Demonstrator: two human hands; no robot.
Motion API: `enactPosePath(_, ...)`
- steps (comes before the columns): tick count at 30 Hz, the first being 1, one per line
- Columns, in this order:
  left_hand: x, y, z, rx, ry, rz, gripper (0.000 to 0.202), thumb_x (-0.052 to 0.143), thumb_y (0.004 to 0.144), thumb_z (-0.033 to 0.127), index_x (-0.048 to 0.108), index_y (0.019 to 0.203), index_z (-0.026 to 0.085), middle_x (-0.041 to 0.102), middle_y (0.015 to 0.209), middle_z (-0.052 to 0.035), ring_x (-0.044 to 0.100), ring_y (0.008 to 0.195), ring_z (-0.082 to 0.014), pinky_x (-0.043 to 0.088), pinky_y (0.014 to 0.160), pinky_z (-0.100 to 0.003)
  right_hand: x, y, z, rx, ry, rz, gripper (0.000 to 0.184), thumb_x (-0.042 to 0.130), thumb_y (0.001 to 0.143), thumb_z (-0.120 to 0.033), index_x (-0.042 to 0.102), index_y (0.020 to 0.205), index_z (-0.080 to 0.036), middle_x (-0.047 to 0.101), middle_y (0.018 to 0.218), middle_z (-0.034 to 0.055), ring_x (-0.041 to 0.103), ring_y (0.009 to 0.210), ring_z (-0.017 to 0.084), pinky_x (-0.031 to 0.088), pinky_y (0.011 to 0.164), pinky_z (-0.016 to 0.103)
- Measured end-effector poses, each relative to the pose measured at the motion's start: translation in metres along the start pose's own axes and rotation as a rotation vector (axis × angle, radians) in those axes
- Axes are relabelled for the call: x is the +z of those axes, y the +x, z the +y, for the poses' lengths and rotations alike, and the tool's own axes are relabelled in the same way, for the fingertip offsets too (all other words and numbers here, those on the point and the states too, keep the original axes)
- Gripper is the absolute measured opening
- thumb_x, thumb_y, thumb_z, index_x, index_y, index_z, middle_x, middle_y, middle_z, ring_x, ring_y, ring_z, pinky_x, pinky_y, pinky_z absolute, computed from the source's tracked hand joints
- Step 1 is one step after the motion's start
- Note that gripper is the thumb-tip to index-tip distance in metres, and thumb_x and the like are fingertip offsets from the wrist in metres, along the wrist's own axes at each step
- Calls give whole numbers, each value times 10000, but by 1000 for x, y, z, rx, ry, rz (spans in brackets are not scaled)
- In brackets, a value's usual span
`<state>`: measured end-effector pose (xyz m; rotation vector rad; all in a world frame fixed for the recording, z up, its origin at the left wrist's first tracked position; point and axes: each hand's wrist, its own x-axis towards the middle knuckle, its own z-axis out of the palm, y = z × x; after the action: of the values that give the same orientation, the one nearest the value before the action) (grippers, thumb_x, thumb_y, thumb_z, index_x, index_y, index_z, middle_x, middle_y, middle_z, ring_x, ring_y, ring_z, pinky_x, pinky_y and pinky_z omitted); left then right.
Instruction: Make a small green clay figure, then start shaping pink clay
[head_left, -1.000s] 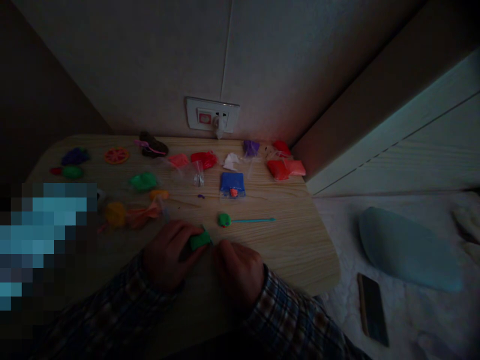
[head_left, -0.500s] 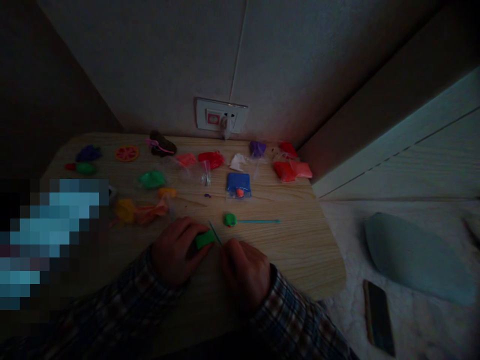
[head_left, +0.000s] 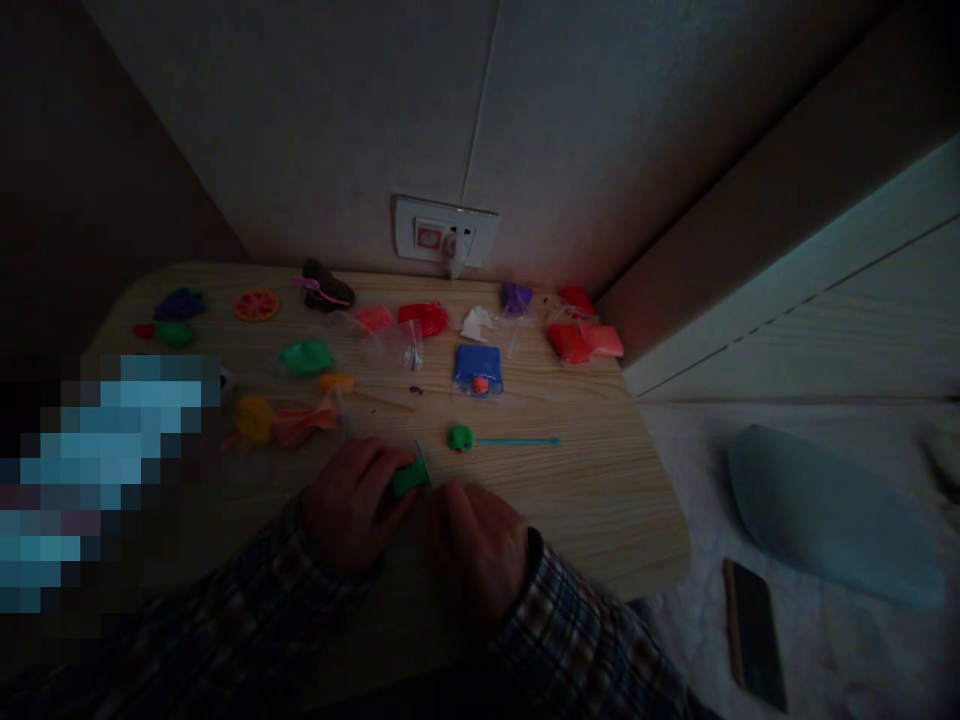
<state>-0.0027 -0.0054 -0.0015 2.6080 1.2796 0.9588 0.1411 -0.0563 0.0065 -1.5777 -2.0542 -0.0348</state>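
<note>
The left hand (head_left: 352, 505) has its grip closed on a small green block (head_left: 409, 478), low down over the wooden surface (head_left: 600, 510). The block sits between the thumb and the fingers, and its right end sticks out. The right hand (head_left: 484, 540) is just beside it, with its grip pinched on a thin blue-green tool (head_left: 421, 460). The tool points up and away, right by the end of the block. It is too dark to tell if the 2 touch.

Past the hands is a round green lump (head_left: 460, 438) with red and dark spots. A thin blue stick (head_left: 521, 441) lies to the right of it. Farther back is a blue packet (head_left: 478, 362) with 1 small orange-pink bit (head_left: 480, 384) on its front part. A green bag (head_left: 306, 356) and a yellow lump (head_left: 253, 418) are over on the left. A dark phone (head_left: 755, 635) lies off to the right, on a pale cover (head_left: 682, 480).
</note>
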Motion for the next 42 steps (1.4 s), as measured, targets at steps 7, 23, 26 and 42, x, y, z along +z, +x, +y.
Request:
enactPosePath(7, -1, 1, 1, -52, -111, -10, 144, 508, 806, 264, 549, 937, 221, 642, 824, -33, 618, 752, -185, 516, 689, -284, -3, 0, 9, 41, 59, 5, 247, 388, 872, -163, 486, 646, -185, 532, 518, 0, 505, 469, 130, 347, 466, 243)
enactPosePath(23, 3, 5, -5, -33, -40, -37, 158, 527, 803, 308, 589, 872, 179, 601, 806, -63, 572, 750, -199, 513, 671, -342, -2, -2, 13, 182, 98, -9, 143, 388, 846, -176, 482, 738, -186, 569, 587, 12, 550, 520, 144, 398, 490, 237)
enactPosePath(26, 2, 6, -6, -39, -59, -37, 151, 505, 816, 302, 576, 889, 191, 600, 786, -41, 572, 732, -183, 509, 661, -322, 0, 0, 11, 189, 101, 11, 141, 363, 853, -166, 478, 774, -187, 587, 612, 18, 566, 532, 147, 407, 496, 238)
enactPosePath(42, 3, 7, -4, -68, -79, -30, 119, 534, 799, 292, 583, 823, 187, 618, 777, -49, 586, 741, -194, 516, 674, -328, 4, 3, 7, 83, 16, -86, 183, 387, 869, -132, 532, 768, -182, 630, 641, 24, 563, 529, 163, 369, 557, 303)
